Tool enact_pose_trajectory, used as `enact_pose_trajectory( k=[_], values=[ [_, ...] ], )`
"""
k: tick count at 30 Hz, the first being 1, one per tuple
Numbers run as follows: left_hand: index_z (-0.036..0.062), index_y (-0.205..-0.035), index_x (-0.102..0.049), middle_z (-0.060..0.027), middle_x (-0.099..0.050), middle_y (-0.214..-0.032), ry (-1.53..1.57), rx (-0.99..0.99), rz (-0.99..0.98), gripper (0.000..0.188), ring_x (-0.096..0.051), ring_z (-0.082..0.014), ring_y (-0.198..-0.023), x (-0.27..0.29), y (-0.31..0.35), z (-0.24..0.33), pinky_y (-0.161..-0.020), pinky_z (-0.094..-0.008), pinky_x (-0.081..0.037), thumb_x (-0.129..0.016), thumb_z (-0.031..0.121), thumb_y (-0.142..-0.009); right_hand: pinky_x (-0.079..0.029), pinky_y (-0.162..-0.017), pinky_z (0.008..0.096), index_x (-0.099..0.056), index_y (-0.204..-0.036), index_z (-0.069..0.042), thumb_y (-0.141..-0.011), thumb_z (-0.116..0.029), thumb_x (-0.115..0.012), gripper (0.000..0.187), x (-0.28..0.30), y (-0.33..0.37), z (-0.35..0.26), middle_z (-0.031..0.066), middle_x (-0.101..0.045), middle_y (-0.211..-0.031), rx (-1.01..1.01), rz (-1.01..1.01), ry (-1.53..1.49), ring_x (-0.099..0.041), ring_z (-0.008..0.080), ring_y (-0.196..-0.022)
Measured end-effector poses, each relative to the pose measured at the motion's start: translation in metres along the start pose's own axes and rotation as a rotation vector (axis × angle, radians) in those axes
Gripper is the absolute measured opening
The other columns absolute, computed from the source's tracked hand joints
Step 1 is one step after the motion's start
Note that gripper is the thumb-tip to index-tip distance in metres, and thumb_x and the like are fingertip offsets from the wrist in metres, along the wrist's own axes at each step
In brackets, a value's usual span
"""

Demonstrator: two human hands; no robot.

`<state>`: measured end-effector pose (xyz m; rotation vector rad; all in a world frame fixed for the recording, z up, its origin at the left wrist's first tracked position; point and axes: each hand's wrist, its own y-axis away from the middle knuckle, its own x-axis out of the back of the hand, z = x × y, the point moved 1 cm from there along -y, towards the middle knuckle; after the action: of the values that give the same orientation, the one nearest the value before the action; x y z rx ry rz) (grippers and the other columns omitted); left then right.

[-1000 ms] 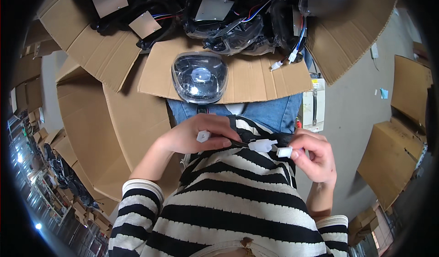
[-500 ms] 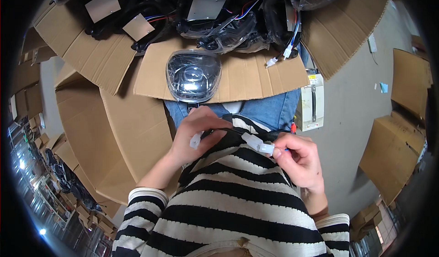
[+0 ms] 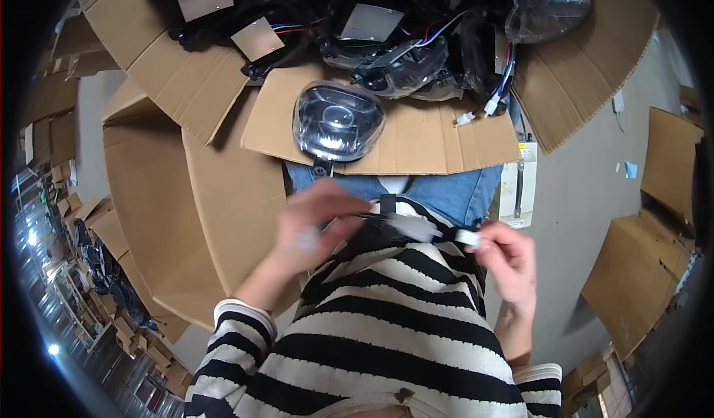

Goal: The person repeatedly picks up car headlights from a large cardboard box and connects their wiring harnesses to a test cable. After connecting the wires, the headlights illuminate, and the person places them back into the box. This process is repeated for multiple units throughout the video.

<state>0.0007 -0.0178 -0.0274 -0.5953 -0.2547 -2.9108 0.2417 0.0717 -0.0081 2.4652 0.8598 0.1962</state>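
Just above my lap, my left hand (image 3: 316,224) is closed on a dark cable and smeared by motion. One white plug connector, blurred, shows at its palm side. From that cable a second white connector (image 3: 413,229) sticks out toward the right, also blurred. My right hand (image 3: 509,262) pinches a small white plug (image 3: 467,238) between thumb and fingers. A gap separates this plug from the connector on the left. Beyond my hands, a clear-lensed headlight (image 3: 338,123) in plastic film rests on a cardboard flap (image 3: 424,146), its bracket overhanging the edge.
An open carton ahead holds several film-wrapped black lamp units (image 3: 401,65) with silver plates and coloured wires. Two white connectors (image 3: 491,105) dangle over the flap. Another open cardboard box (image 3: 156,202) stands at left. A pale case (image 3: 518,184) is on the floor at right, with more cartons (image 3: 639,269) beyond.
The white plug in my right hand has come away from the connector on the left side; earlier they were together. My right hand has moved right. The whole view has shifted slightly.
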Motion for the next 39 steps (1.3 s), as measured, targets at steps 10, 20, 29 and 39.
enact_pose_trajectory(
  k=[10, 20, 29, 39],
  values=[
    [0.0006, -0.096, -0.056, -0.0002, -0.047, -0.066, 0.16, -0.638, 1.187, 0.017, -0.039, -0.0109, -0.062, 0.275, 0.091, 0.045, -0.061, -0.0285, -0.033, -0.054, 0.011, -0.082, -0.03, -0.047, 0.0192, -0.055, -0.074, 0.001, -0.078, -0.001, -0.052, 0.006, -0.004, -0.004, -0.003, -0.0008, -0.051, -0.062, 0.082, -0.015, 0.014, -0.039, 0.0036, -0.053],
    [-0.0027, -0.095, -0.06, -0.002, -0.06, -0.081, -0.269, 0.6, 0.559, 0.021, -0.052, -0.0084, -0.075, 0.235, 0.116, -0.269, -0.067, -0.0233, -0.044, -0.056, 0.013, -0.082, -0.027, -0.044, 0.0215, -0.054, -0.071, 0.0, -0.076, -0.004, -0.053, 0.006, -0.013, -0.014, -0.007, 0.0007, -0.047, -0.058, 0.167, -0.056, 0.123, -0.036, 0.006, -0.049],
    [0.002, -0.096, -0.061, -0.0051, -0.061, -0.079, -0.418, 0.019, 0.746, 0.018, -0.054, -0.0087, -0.069, 0.157, -0.006, -0.07, -0.067, -0.021, -0.044, -0.057, 0.012, -0.081, -0.027, -0.045, 0.0221, -0.054, -0.072, 0.0, -0.075, -0.004, -0.053, 0.005, -0.024, -0.024, -0.014, 0.0011, -0.045, -0.059, 0.158, -0.075, 0.199, -0.036, 0.0067, -0.049],
    [0.0045, -0.073, -0.056, -0.0147, -0.058, -0.062, -1.428, -0.114, -0.028, 0.014, -0.058, -0.0322, -0.06, 0.084, -0.195, -0.097, -0.055, -0.041, -0.046, -0.052, 0.018, -0.075, -0.028, -0.044, 0.0235, -0.054, -0.072, 0.001, -0.074, -0.003, -0.053, 0.005, -0.024, -0.016, -0.017, 0.0028, -0.046, -0.058, 0.183, -0.071, 0.233, -0.036, 0.0094, -0.048]
  ],
)
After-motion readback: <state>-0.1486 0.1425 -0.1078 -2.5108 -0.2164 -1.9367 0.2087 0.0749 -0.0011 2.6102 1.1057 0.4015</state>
